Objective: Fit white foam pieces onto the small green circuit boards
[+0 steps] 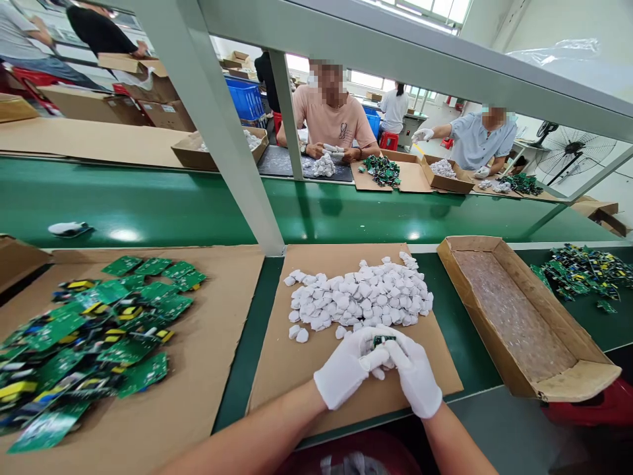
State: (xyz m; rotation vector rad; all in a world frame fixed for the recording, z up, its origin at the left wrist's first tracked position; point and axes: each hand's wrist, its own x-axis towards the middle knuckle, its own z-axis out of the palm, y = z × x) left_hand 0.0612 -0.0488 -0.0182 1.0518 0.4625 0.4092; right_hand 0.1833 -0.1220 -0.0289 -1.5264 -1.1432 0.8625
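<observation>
Both my hands wear white gloves and meet over the cardboard sheet in front of me. My left hand [349, 366] and my right hand [414, 373] are closed together around a small green circuit board [384, 340], of which only a part shows between the fingers. Whether a white piece is held along with it I cannot make out. Just beyond the fingers spreads a pile of small white plastic pieces [361, 293] on the cardboard [277, 369].
Left lies a heap of larger green circuit boards [99, 330]. At right stand a shallow cardboard box [514, 316] and a heap of small boards [588, 270]. A grey frame post [232, 132] rises ahead beside the green belt [346, 218]. Co-workers sit across it.
</observation>
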